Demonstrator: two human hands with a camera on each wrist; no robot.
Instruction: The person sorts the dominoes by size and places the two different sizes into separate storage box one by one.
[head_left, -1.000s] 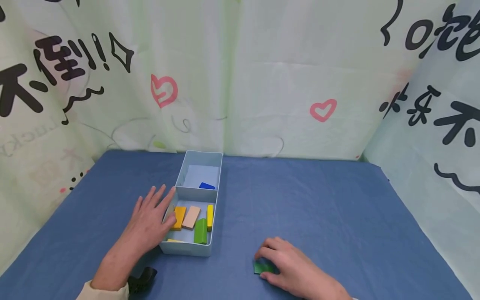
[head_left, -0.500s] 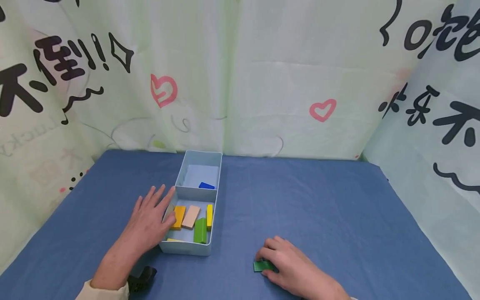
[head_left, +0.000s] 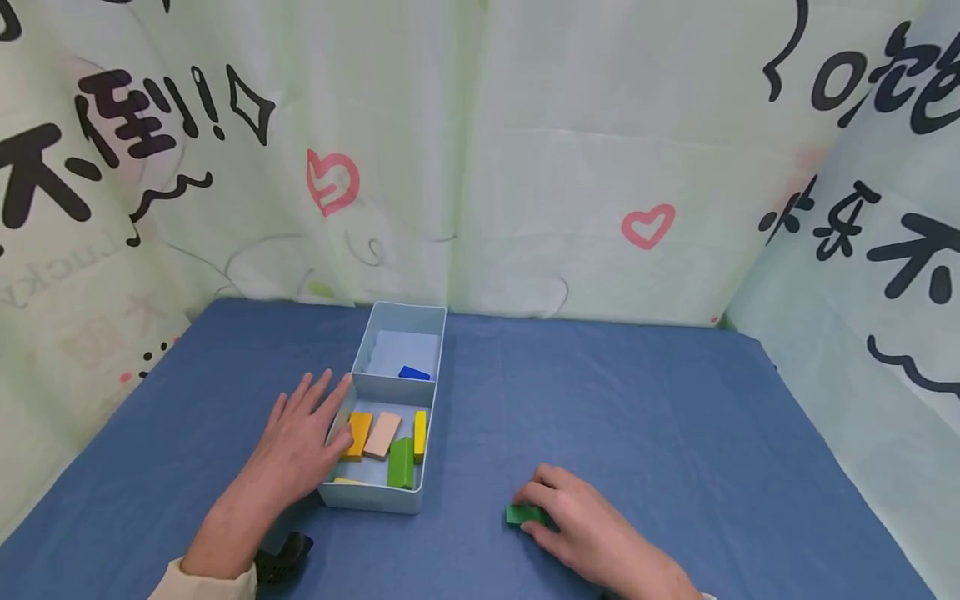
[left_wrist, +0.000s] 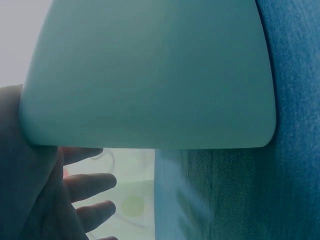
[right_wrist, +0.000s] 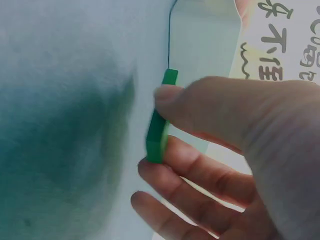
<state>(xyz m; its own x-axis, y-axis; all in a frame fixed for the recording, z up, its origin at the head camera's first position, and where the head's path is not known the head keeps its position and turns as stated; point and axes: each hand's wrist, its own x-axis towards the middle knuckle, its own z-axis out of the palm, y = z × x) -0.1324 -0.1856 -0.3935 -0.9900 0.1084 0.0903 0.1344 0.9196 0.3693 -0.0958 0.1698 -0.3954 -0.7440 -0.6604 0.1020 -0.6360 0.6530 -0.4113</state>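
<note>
My right hand [head_left: 592,529] pinches a green block [head_left: 522,515] between thumb and fingers. In the right wrist view the thumb lies on one side of that green block [right_wrist: 159,127] and the fingers on the other. My left hand [head_left: 300,450] rests on the left rim of a light blue two-compartment box [head_left: 375,497]. Its fingers are straight and spread, with the thumb over the near compartment. The left wrist view shows the box's outer wall [left_wrist: 150,75] close up, with straight fingers [left_wrist: 92,186] beside it.
In the near compartment lie an orange block [head_left: 358,437], a pinkish block [head_left: 383,435], a lighter green block [head_left: 401,463] and yellow ones. A blue block [head_left: 414,372] is in the far compartment. A black object [head_left: 285,560] is by my left wrist. Printed curtains [head_left: 555,167] stand behind the table.
My right hand and the green block have shifted slightly away from the table's front edge, the block turning a little. The left hand stays at the box; the head view has tilted slightly.
</note>
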